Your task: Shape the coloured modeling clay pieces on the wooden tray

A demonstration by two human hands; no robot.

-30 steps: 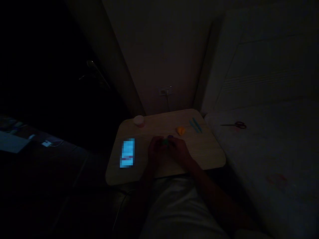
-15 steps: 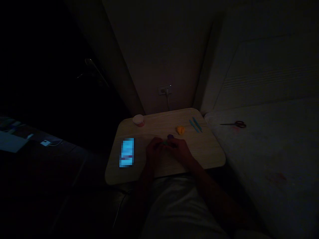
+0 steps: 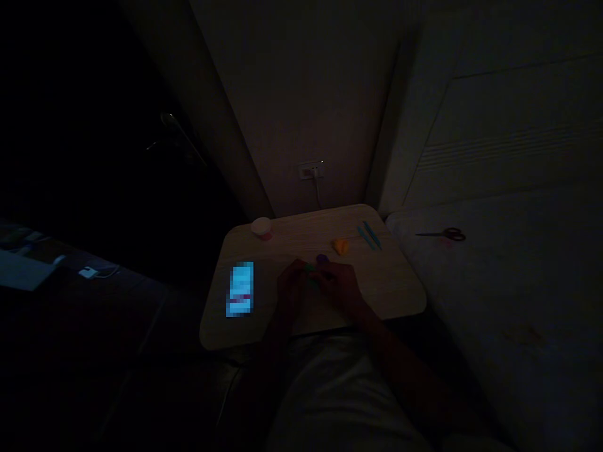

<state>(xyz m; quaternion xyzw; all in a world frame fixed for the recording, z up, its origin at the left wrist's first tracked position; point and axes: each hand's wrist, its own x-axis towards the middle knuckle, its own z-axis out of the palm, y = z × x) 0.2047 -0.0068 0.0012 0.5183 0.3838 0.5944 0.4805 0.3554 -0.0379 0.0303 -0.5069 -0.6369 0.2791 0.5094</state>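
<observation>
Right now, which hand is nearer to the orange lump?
Right. The right hand is just on the near side of the orange lump, apart from it; the left hand is farther away, near and to its left.

Wood-grain worktop (image 3: 301, 317), smooth and matt. At its centre, a green piece (image 3: 309, 267) looks dull; at two o'clock, smooth, plastic-looking blue tools (image 3: 372, 235); at ten, a plastic-looking tub (image 3: 262, 228). At the view's three o'clock, metal-bladed scissors (image 3: 443, 235); at six, creased matt cloth (image 3: 339, 386).
</observation>
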